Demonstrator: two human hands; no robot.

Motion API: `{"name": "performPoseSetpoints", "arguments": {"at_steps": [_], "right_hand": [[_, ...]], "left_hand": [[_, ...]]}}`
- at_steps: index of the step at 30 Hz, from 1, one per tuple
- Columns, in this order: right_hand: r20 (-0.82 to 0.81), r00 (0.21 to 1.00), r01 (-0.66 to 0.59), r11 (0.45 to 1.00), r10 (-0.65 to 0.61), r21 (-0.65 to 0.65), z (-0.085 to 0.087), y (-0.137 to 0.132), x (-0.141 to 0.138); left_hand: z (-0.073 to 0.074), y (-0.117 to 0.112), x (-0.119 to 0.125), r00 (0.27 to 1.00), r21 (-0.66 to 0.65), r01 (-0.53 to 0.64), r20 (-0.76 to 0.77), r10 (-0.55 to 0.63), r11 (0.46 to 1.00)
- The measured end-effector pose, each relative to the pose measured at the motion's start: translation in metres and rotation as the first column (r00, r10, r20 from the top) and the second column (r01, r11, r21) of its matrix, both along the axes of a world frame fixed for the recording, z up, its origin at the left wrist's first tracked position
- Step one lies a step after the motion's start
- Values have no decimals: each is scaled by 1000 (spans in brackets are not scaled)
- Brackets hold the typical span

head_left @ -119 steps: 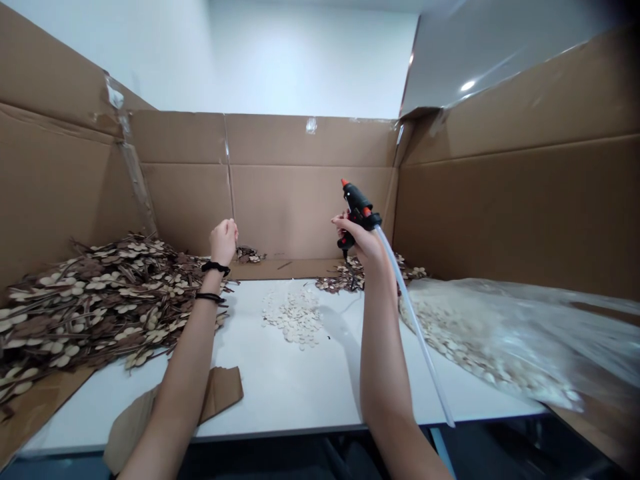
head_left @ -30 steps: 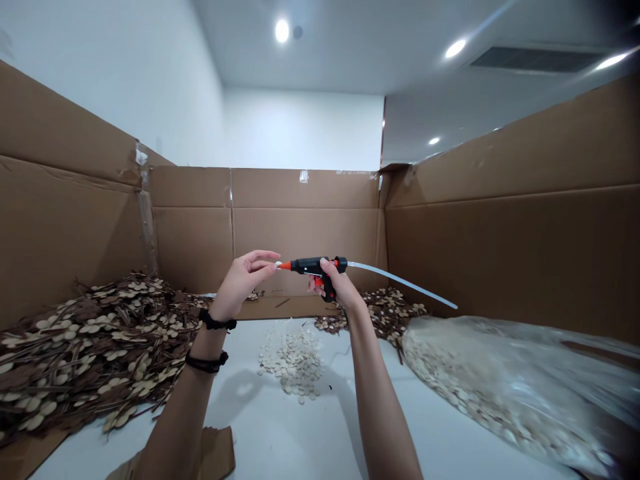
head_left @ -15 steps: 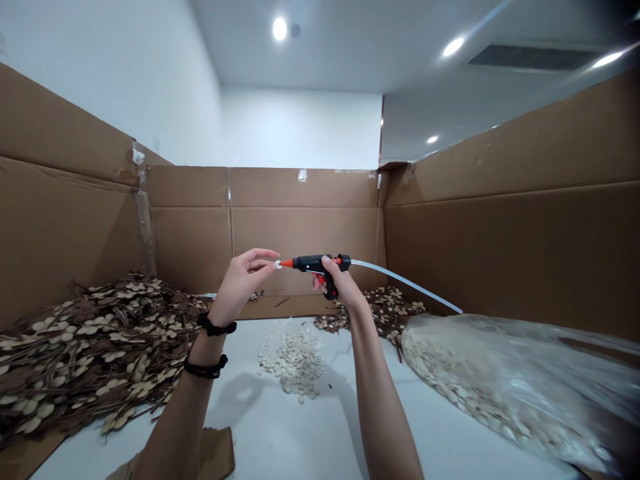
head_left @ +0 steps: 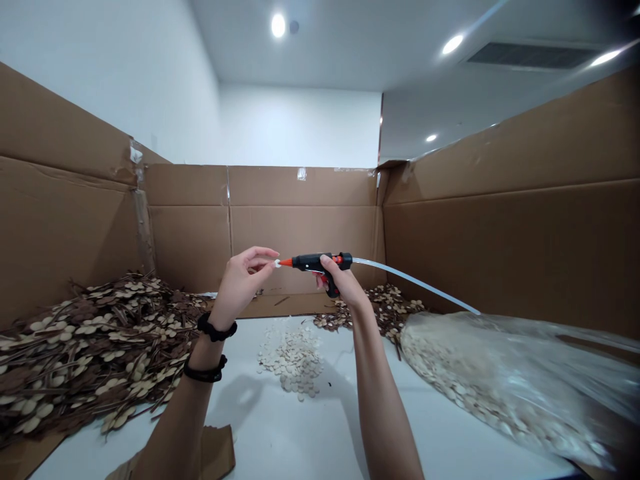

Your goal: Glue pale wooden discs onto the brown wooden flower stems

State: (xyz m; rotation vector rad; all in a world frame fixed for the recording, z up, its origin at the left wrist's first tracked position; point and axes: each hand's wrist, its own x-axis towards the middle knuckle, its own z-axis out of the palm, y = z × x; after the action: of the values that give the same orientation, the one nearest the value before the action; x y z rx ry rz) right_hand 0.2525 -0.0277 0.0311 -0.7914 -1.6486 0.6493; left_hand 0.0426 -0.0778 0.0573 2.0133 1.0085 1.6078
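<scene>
My right hand [head_left: 339, 277] is wrapped round the grip of a black and orange hot glue gun [head_left: 313, 262], with a finger at its red trigger. A long, pale glue stick [head_left: 415, 281] curves out of its back end. Between thumb and finger of my left hand [head_left: 245, 277] is a small white disc [head_left: 277, 264], held right at the orange nozzle. Whether disc and nozzle touch is too small to tell. Below both hands lies a loose heap of white discs [head_left: 297, 363] on the white table [head_left: 280, 443].
Brown and cream flower-shaped pieces [head_left: 115, 340] are piled high at left, with a smaller pile [head_left: 395, 307] at back right. A clear plastic bag [head_left: 490, 373] full of discs lies at right. Cardboard walls [head_left: 305, 233] enclose the table. A cardboard scrap [head_left: 217, 453] lies near my left forearm.
The far end of the glue stick has shifted a little to the right. My hands, the disc and the glue gun stay almost where they were.
</scene>
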Motion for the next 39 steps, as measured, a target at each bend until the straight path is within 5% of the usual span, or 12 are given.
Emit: {"name": "performPoseSetpoints", "arguments": {"at_steps": [33, 39], "right_hand": [[-37, 999, 29, 999, -30, -29, -1, 1, -2], [47, 995, 89, 996, -90, 20, 4, -5, -6]], "left_hand": [[0, 2, -4, 999, 34, -5, -32, 6, 999], [-2, 3, -4, 972, 136, -190, -117, 206, 972]]}}
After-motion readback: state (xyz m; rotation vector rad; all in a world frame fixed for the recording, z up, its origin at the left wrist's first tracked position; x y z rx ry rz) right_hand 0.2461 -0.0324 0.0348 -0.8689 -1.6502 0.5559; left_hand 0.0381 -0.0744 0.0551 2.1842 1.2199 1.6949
